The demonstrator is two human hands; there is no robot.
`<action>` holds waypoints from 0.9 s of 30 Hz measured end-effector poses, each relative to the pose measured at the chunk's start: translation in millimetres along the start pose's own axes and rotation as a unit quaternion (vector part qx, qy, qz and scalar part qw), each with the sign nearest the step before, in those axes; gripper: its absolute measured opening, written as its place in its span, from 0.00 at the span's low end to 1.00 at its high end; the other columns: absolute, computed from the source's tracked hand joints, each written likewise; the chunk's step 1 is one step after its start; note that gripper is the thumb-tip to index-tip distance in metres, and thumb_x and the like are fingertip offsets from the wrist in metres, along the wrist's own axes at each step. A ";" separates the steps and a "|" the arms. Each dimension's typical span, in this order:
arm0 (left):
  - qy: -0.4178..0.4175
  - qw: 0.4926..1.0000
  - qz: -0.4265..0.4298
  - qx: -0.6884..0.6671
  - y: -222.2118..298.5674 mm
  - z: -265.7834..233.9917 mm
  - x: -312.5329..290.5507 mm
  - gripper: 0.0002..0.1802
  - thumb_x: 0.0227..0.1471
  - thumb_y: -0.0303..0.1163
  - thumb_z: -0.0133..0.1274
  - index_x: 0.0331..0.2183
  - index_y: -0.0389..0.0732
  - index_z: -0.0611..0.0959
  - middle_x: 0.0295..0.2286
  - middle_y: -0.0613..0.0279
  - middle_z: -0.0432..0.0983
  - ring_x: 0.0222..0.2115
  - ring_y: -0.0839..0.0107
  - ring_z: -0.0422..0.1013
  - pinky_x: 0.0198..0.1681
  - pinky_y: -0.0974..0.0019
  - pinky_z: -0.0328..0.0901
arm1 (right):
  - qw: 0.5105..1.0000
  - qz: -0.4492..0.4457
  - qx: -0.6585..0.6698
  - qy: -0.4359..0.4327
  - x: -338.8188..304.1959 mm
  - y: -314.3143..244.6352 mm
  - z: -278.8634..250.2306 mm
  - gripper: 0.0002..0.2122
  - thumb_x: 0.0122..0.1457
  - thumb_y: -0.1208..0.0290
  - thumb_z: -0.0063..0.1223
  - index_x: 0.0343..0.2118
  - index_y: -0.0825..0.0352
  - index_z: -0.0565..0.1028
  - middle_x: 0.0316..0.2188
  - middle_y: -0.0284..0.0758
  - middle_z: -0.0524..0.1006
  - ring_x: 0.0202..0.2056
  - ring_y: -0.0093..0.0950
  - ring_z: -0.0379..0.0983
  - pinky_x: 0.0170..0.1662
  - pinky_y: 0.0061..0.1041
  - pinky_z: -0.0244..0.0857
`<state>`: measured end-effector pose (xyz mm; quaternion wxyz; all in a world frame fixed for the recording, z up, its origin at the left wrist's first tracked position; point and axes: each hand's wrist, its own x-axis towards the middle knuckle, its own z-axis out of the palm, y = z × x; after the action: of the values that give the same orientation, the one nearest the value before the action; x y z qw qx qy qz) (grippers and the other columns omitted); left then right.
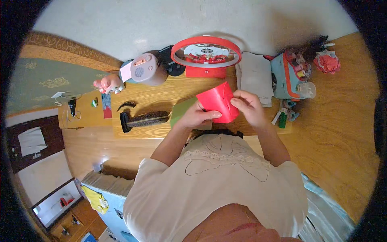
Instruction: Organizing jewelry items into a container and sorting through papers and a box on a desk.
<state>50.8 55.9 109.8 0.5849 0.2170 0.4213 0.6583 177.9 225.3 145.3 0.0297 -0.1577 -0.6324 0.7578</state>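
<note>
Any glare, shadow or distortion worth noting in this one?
Head view: black surround and fisheye curving, visible in the wooden trim at left; head view: soft shadows on the wall around the round mirror; head view: pale sheen on the red packet held by the left hand and right hand.

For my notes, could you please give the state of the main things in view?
Red packet: held in both hands; openness unclear
Left hand: gripping the packet
Right hand: fingers at the packet's edge
Red-framed mirror: standing upright
White papers: lying flat
Green sheet: flat, partly covered
Blue organizer: holding small items
</note>
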 end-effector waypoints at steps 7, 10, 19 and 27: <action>-0.045 0.989 0.085 0.116 8.6 2.9 2.3 0.15 0.44 0.27 0.58 0.38 0.40 0.77 0.34 0.69 0.75 0.36 0.79 0.69 0.40 0.70 0.64 | 0.997 0.027 -0.060 -0.037 -3.6 -4.9 -10.0 0.06 0.55 0.72 0.50 0.33 0.67 0.72 0.25 0.22 0.69 0.29 0.10 0.61 0.30 0.12 0.55; -0.048 0.989 0.082 0.110 4.1 -0.1 3.6 0.15 0.44 0.26 0.57 0.38 0.40 0.77 0.34 0.69 0.75 0.36 0.80 0.69 0.40 0.71 0.64 | 0.999 0.003 -0.008 -0.034 -3.5 -10.1 -4.5 0.06 0.54 0.72 0.51 0.33 0.66 0.72 0.25 0.22 0.68 0.28 0.08 0.60 0.29 0.12 0.54; -0.090 0.984 0.086 0.129 7.6 -2.8 5.7 0.13 0.45 0.26 0.57 0.37 0.40 0.78 0.34 0.69 0.75 0.36 0.80 0.68 0.40 0.72 0.64 | 0.994 0.046 0.094 -0.041 -5.0 -16.1 2.4 0.11 0.51 0.75 0.54 0.38 0.71 0.73 0.35 0.31 0.75 0.37 0.19 0.69 0.44 0.22 0.62; -0.009 0.995 0.073 0.074 8.5 11.6 7.8 0.12 0.46 0.26 0.56 0.37 0.39 0.78 0.33 0.69 0.75 0.34 0.81 0.68 0.39 0.72 0.64 | 0.996 0.019 0.084 -0.022 0.7 -0.7 0.7 0.12 0.52 0.70 0.54 0.39 0.68 0.73 0.34 0.29 0.75 0.37 0.19 0.70 0.43 0.21 0.63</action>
<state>53.2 67.2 121.5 0.5215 0.2953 0.4469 0.6641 177.0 224.9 145.9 0.0149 -0.1500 -0.5638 0.8121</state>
